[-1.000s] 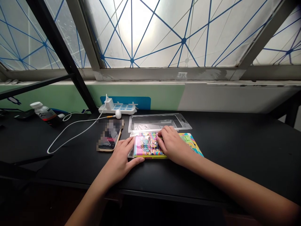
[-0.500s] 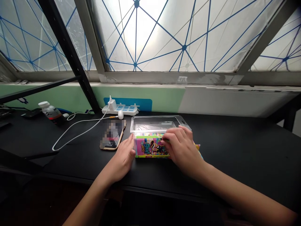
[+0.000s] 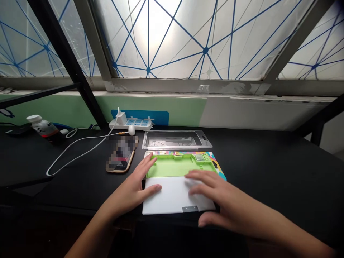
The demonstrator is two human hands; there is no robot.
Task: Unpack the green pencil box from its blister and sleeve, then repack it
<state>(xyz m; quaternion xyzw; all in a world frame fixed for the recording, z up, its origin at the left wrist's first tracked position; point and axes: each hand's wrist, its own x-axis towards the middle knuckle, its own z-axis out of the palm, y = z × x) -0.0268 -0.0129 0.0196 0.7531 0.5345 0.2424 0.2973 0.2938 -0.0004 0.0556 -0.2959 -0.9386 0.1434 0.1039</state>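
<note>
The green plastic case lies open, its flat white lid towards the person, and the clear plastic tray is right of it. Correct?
One slip: the head view shows the clear plastic tray beyond the green plastic case, not right of it. The rest holds.

Between the left hand and the right hand there is a gap, so a hand can pass over the white lid and green case. Right of the right hand, the black desk has lots of room. Just left of the left hand, a phone is in the way, with a white cord looped past it. Ahead of both hands, a clear plastic box blocks the desk.
</note>
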